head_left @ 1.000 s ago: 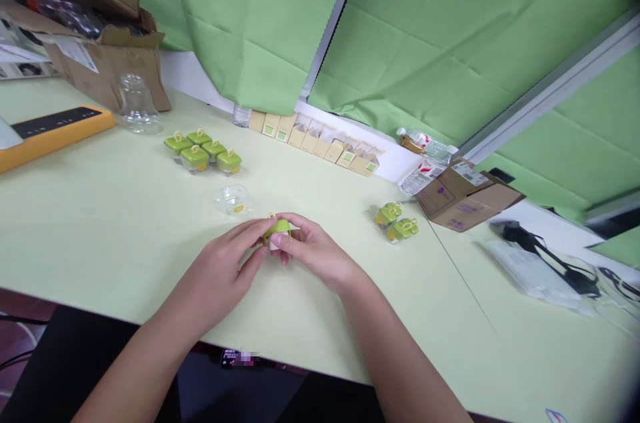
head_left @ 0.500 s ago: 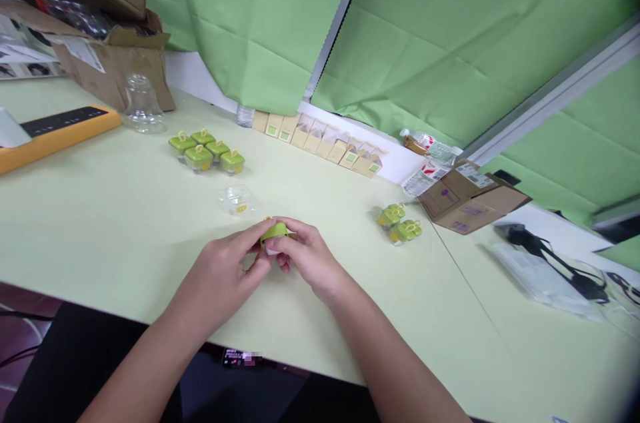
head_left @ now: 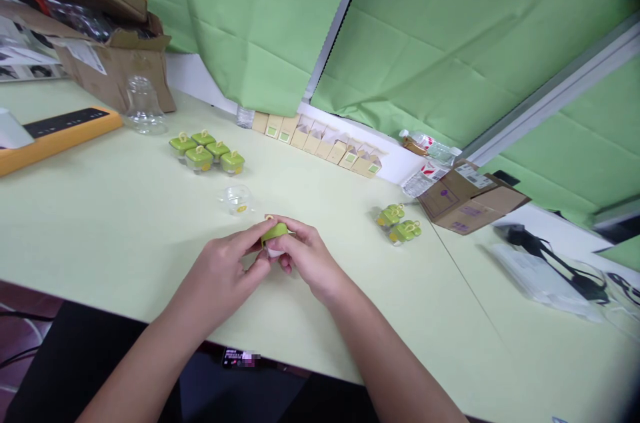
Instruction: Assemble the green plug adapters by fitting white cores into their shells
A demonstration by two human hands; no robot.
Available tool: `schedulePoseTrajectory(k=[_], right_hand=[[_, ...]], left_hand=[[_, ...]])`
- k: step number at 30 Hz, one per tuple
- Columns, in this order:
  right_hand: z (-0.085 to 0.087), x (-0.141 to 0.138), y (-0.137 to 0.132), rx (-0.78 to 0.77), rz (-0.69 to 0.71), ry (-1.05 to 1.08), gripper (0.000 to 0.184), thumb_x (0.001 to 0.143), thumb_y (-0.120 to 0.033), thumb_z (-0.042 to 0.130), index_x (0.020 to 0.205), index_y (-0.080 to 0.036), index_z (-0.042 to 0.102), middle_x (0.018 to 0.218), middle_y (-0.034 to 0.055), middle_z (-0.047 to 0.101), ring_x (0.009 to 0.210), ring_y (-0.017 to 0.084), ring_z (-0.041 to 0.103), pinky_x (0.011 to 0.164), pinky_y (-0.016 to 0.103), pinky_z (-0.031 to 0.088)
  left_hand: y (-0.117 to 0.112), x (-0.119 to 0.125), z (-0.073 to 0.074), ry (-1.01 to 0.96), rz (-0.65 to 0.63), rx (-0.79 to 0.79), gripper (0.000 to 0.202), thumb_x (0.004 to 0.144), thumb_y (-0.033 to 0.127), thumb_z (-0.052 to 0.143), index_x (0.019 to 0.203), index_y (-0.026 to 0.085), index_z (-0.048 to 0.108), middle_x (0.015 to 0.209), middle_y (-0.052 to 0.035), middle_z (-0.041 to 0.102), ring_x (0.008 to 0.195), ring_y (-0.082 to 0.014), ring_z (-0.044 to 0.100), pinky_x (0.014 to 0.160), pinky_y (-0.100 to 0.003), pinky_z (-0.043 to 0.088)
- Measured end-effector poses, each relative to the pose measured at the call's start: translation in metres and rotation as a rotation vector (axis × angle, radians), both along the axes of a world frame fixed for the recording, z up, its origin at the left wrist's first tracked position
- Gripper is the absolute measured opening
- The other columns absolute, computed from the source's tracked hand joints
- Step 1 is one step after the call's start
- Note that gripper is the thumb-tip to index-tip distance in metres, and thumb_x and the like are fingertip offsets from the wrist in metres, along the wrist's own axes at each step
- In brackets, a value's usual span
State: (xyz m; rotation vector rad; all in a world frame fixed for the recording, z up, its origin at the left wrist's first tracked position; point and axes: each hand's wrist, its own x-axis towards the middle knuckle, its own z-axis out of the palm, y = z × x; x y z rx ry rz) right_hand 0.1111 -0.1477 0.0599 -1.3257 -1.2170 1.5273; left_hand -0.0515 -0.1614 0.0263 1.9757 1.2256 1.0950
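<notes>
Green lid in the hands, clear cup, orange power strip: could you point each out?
Green lid [head_left: 275, 231], head view: its outer surface.
Clear cup [head_left: 236, 199], head view: its see-through wall.
Orange power strip [head_left: 66, 121], head view: its black top panel.

Between the left hand [head_left: 223, 270] and the right hand [head_left: 313, 256], the little box [head_left: 275, 252] is showing a bright green lid [head_left: 275, 231], a white part below and a pale yellow loop [head_left: 269, 217]. Just past the left hand, the see-through cup [head_left: 237, 198] is wearing a yellow spot. Farther past it, five tubs [head_left: 199, 156] are showing green tops and yellow rings (yellow spots are peeking out below). Far left of that hand, the power strip [head_left: 70, 124] is looking orange and black. Right of the right hand, the brown carton [head_left: 453, 196] is showing purple marks. Under both hands, the table [head_left: 310, 330] is looking pale green.
</notes>
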Motion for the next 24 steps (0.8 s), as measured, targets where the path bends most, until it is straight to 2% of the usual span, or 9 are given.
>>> schedulePoseTrajectory(k=[4,8,13,17,21,24], right_hand=[[0.001,0.003,0.002,-0.036,0.031,-0.007,0.057,0.067,-0.023,0.062,0.124,-0.025,0.068,0.065,-0.0034,0.056,0.055,0.011,0.045,0.047,0.024,0.029],[0.004,0.006,0.0,-0.045,0.092,-0.019,0.061,0.067,-0.023,0.057,0.127,-0.026,0.066,0.063,-0.0041,0.05,0.055,0.011,0.043,0.047,0.024,0.03],[0.006,0.009,-0.003,-0.042,0.181,0.009,0.067,0.065,-0.021,0.051,0.131,-0.025,0.063,0.073,-0.0014,0.055,0.06,0.012,0.042,0.049,0.023,0.03],[0.008,0.01,-0.005,-0.027,0.284,0.057,0.069,0.064,-0.019,0.05,0.132,-0.027,0.061,0.085,-0.0002,0.06,0.064,0.012,0.044,0.051,0.023,0.031],[0.011,0.015,-0.005,0.035,0.315,0.081,0.064,0.065,-0.019,0.054,0.127,-0.028,0.063,0.087,-0.0005,0.061,0.064,0.013,0.046,0.052,0.024,0.033],[0.01,0.023,-0.002,0.061,0.27,0.11,0.056,0.068,-0.021,0.053,0.123,-0.027,0.063,0.072,-0.0028,0.054,0.057,0.012,0.042,0.05,0.025,0.033]], left_hand=[[0.0,-0.001,0.004,-0.05,-0.118,-0.064,0.054,0.091,0.027,0.054,0.144,0.031,0.053,0.135,-0.0024,0.066,0.109,-0.022,0.072,0.09,-0.032,0.061],[-0.001,-0.002,0.005,-0.069,-0.205,-0.155,0.055,0.094,0.028,0.054,0.148,0.034,0.047,0.137,-0.0012,0.065,0.113,-0.0204,0.07,0.095,-0.033,0.059],[-0.003,-0.001,0.01,-0.206,-0.252,-0.226,0.052,0.093,0.037,0.06,0.144,0.033,0.051,0.139,-0.002,0.062,0.115,-0.0216,0.068,0.095,-0.033,0.06],[-0.006,0.0,0.016,-0.283,-0.284,-0.251,0.045,0.092,0.037,0.062,0.135,0.03,0.058,0.135,-0.0041,0.064,0.112,-0.0224,0.069,0.093,-0.034,0.062],[-0.005,-0.001,0.013,-0.363,-0.251,-0.259,0.041,0.088,0.036,0.066,0.129,0.029,0.059,0.123,-0.0053,0.069,0.104,-0.0223,0.07,0.088,-0.035,0.063],[-0.001,-0.006,0.007,-0.39,-0.113,-0.215,0.042,0.085,0.037,0.07,0.124,0.028,0.058,0.119,-0.0062,0.068,0.098,-0.0208,0.07,0.084,-0.034,0.063]])
